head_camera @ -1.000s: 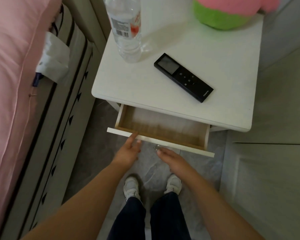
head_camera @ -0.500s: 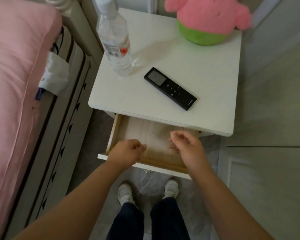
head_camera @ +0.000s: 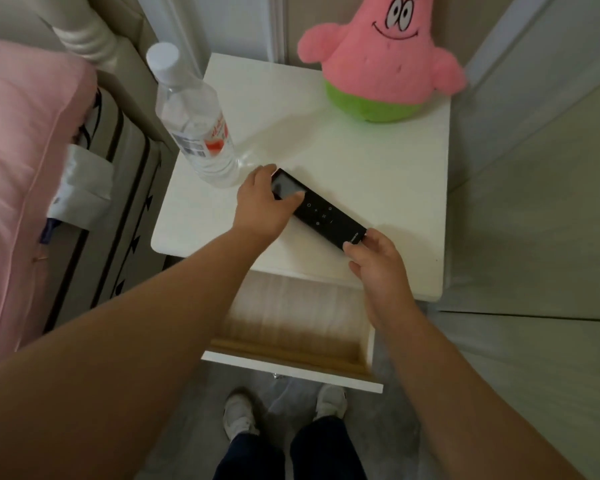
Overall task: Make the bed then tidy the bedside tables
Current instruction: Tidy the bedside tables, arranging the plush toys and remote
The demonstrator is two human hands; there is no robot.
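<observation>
While a person is looking down from a head camera, both bare hands are reaching onto the white surface of a bedside table. Lying diagonally near its front edge is a black remote control. The left hand is curling over the screen end, its grip closing with the thumb lying across the top face and the fingers wrapping the far side. The right hand is pinching the near, lower end between thumb and fingertips. A clear plastic water bottle is standing just beside the left hand, and a pink and green plush star toy is sitting at the back right corner. Below the front edge, a wooden drawer is hanging pulled out. A bed with pink bedding is lying along the left side.
</observation>
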